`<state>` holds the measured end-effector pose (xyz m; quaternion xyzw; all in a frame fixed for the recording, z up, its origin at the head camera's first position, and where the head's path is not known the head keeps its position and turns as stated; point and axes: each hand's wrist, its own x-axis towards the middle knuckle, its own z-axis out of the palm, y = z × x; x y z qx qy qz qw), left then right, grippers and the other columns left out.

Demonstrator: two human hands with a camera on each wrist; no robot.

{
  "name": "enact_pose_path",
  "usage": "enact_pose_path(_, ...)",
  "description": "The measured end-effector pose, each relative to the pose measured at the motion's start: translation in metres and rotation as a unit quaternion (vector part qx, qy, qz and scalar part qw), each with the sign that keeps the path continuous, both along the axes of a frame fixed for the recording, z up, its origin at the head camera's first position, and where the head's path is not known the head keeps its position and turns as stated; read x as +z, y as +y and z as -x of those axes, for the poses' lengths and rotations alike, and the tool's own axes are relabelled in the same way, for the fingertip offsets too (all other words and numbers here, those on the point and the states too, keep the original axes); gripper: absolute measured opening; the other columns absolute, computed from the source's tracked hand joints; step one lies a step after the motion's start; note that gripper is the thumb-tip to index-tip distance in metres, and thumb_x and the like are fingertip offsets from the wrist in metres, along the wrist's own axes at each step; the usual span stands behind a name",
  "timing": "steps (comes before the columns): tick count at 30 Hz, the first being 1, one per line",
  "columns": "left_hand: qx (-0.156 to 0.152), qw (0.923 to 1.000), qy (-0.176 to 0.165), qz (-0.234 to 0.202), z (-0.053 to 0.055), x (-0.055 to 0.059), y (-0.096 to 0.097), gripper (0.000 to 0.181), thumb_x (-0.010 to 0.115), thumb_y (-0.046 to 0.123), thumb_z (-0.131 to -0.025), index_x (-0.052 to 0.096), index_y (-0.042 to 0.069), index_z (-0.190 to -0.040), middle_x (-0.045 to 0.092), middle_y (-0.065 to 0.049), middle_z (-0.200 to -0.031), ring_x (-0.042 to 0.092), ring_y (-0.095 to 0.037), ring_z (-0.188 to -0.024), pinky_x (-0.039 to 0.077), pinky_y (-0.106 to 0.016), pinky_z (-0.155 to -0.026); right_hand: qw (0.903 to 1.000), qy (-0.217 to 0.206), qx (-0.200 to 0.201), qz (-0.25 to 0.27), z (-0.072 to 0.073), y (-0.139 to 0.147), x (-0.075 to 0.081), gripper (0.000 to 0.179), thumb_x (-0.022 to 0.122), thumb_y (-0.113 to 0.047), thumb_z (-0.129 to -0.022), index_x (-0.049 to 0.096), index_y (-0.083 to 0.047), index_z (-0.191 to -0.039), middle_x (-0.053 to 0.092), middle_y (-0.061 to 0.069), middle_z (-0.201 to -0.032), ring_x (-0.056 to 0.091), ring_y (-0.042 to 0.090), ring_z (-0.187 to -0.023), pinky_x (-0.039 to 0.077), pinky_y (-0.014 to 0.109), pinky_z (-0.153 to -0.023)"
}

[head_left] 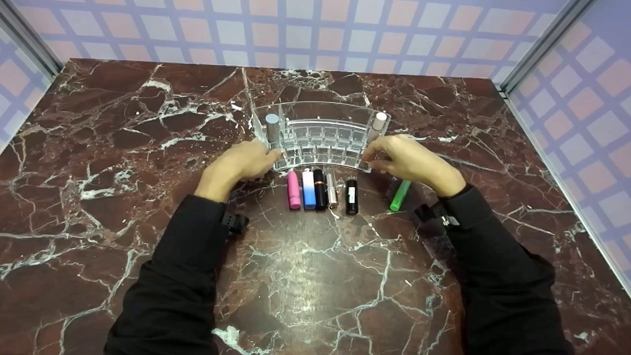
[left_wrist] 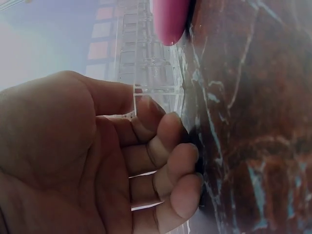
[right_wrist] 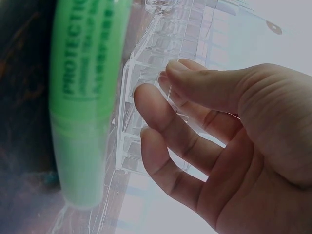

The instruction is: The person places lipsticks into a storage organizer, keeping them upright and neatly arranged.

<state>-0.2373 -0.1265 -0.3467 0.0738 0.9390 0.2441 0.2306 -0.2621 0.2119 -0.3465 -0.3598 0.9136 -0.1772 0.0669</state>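
Organizer (head_left: pixel 323 134): long axis 9–3 o'clock, bowed toward 12
Left hand (head_left: pixel 241 160): pinches organizer's end
Right hand (head_left: pixel 411 157): grip, cannot tell
Table (head_left: pixel 148 128): room toward 12

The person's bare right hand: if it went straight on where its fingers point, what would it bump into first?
Probably the right end of the curved, clear plastic organizer. In the head view, the right hand is close beside that end, though whether they touch is hard to tell.

Checked pastel panels (head_left: pixel 305 34) border a glossy, white-veined reddish-brown tabletop (head_left: pixel 305 296).
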Motion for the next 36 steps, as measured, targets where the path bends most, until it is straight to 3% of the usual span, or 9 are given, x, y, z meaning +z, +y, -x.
enact_pose_path(9, 0.006, 0.9999, -0.007, -0.005, 0.0018, -0.0054, 0.0027, 0.04, 0.027, 0.034, -0.111, 0.043, 0.017, -0.078, 0.041, 0.0, -0.074, 0.032, -0.012, -0.057, 0.043, -0.034, -0.066, 1.0, -0.004, -0.004, 0.003, -0.0003, 0.0004, 0.0, 0.018, 0.073, -0.002, -0.094, 0.074, -0.003, -0.111, 0.074, 0.012, -0.11, 0.071, 0.023, -0.081, 0.06, 0.037, -0.076)
enact_pose_path(16, -0.012, 0.9999, 0.012, 0.0, 0.0005, -0.0063, 0.0022, 0.04, 0.026, 0.03, -0.109, 0.041, 0.017, -0.074, 0.04, -0.001, -0.074, 0.034, -0.014, -0.061, 0.04, -0.034, -0.065, 1.0, 0.003, -0.001, 0.005, 0.0003, 0.0, -0.0007, 0.016, 0.074, -0.002, -0.093, 0.075, -0.004, -0.109, 0.074, 0.011, -0.108, 0.071, 0.022, -0.081, 0.059, 0.037, -0.076)
enact_pose_path(22, -0.007, 0.9999, 0.008, -0.008, 0.0006, -0.0075, 0.0019, 0.04, 0.027, 0.031, -0.108, 0.041, 0.018, -0.073, 0.04, -0.001, -0.074, 0.033, -0.014, -0.06, 0.04, -0.034, -0.065, 1.0, 0.009, 0.0, 0.003, 0.0007, -0.0006, -0.0005, 0.016, 0.074, -0.003, -0.093, 0.075, -0.004, -0.11, 0.074, 0.011, -0.109, 0.071, 0.023, -0.082, 0.059, 0.04, -0.079)
enact_pose_path(26, -0.006, 0.9999, 0.009, -0.003, 0.0009, -0.0081, 0.0019, 0.041, 0.026, 0.033, -0.108, 0.042, 0.017, -0.075, 0.042, -0.003, -0.077, 0.036, -0.016, -0.063, 0.044, -0.037, -0.071, 1.0, 0.008, 0.0, 0.003, 0.0008, -0.0003, -0.0008, 0.016, 0.074, -0.003, -0.093, 0.075, -0.004, -0.11, 0.074, 0.011, -0.11, 0.071, 0.024, -0.085, 0.059, 0.04, -0.08)
enact_pose_path(32, -0.011, 0.9995, 0.022, 0.019, 0.0011, -0.0086, 0.0028, 0.041, 0.024, 0.034, -0.107, 0.044, 0.016, -0.077, 0.05, -0.01, -0.086, 0.049, -0.025, -0.077, 0.048, -0.048, -0.092, 1.0, 0.001, -0.003, 0.004, 0.0005, 0.0006, -0.0008, 0.017, 0.074, -0.003, -0.094, 0.075, -0.004, -0.11, 0.075, 0.012, -0.109, 0.072, 0.022, -0.082, 0.06, 0.039, -0.079)
enact_pose_path(36, -0.016, 0.9993, 0.027, 0.022, 0.0014, -0.0092, 0.0032, 0.041, 0.024, 0.034, -0.108, 0.043, 0.016, -0.077, 0.046, -0.008, -0.082, 0.047, -0.024, -0.075, 0.048, -0.048, -0.091, 0.9999, -0.007, -0.006, 0.005, 0.0005, 0.001, -0.0005, 0.017, 0.073, -0.002, -0.094, 0.074, -0.003, -0.111, 0.075, 0.012, -0.109, 0.071, 0.02, -0.08, 0.06, 0.038, -0.077)
